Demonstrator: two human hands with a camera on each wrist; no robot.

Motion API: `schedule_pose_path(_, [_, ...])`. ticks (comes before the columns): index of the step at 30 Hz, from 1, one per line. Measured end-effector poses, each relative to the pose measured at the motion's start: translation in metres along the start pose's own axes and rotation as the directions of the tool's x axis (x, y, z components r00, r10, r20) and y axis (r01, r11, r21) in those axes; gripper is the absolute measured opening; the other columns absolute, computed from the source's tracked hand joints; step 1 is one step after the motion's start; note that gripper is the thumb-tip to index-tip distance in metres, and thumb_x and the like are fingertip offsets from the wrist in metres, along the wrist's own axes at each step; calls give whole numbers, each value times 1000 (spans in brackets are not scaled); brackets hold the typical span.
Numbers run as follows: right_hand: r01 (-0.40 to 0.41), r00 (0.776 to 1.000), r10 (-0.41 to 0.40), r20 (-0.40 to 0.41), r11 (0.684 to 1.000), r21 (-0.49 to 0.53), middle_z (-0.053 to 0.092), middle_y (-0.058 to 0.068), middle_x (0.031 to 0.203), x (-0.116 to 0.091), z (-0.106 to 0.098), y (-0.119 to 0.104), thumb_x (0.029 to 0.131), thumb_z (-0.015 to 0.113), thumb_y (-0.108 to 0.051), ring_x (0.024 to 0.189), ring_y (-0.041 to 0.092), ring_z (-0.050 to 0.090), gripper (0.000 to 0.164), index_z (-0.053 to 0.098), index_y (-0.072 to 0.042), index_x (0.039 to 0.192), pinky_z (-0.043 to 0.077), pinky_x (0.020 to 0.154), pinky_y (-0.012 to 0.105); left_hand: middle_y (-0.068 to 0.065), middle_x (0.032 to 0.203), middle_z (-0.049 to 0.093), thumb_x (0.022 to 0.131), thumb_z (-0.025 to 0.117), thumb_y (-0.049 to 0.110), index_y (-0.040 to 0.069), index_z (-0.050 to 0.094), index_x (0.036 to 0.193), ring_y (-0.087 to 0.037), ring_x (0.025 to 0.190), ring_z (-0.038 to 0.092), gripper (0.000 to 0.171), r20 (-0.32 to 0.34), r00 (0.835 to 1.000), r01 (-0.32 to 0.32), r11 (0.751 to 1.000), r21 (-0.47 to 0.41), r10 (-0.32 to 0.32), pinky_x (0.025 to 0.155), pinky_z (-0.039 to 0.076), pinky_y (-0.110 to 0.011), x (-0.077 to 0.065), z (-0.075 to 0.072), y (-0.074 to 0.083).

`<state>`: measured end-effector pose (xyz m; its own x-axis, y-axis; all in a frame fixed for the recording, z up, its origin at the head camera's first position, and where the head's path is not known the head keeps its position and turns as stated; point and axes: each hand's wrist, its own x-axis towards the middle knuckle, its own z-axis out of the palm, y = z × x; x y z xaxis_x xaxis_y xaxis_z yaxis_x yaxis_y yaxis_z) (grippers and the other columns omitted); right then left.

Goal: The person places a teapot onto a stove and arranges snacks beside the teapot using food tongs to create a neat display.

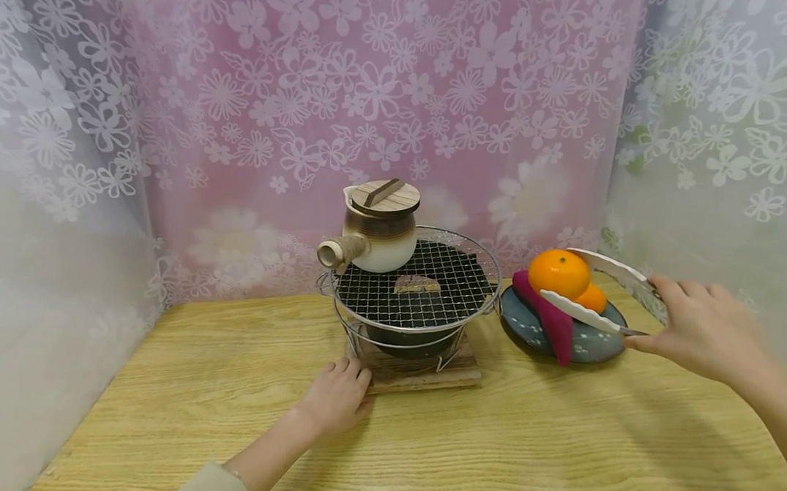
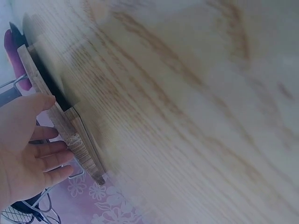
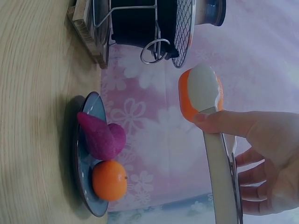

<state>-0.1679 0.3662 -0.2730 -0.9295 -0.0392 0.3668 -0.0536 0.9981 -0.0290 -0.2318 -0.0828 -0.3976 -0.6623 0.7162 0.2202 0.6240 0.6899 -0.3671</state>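
Observation:
My right hand (image 1: 707, 327) grips metal tongs with pale scalloped tips (image 1: 577, 311), thumb on one arm and fingers on the other. Between the tips is a tangerine (image 1: 558, 271), raised above the dark blue plate (image 1: 522, 331) in the right wrist view. On that plate lie a purple sweet potato (image 3: 100, 137) and a second tangerine (image 3: 110, 181). At the front left corner of the wooden board (image 1: 432, 379), my left hand (image 1: 334, 394) holds the edge, its thumb and fingertips on the wood (image 2: 77, 144).
On the board stands a black stove with a round wire grill (image 1: 435, 302) over it. A lidded clay teapot (image 1: 383, 238) sits at the grill's back left, its side handle (image 1: 341, 251) pointing left and forward. Flowered curtains (image 1: 387, 92) enclose the wooden table (image 1: 253, 354).

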Motion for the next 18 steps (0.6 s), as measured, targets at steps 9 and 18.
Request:
schedule_pose_path(9, [7,1000,-7,-19,1000,13,53,32,98,-1,-5,-6,58,81,-53,83,50,45,96,44,10,122,36,64,57,-10,100,55,85,63,40,7,58,101,-23,92,54,38,20,1000,5,1000,-16,-5,73,45,-33,-1,0,0])
schedule_pose_path(18, [11,1000,-11,2,1000,-1,51,33,107,0,-9,-12,59,79,-57,83,49,46,100,42,9,125,37,62,56,-9,98,55,85,63,39,7,58,99,-23,89,54,36,12,1000,3,1000,-16,-3,71,44,-33,0,-1,0])
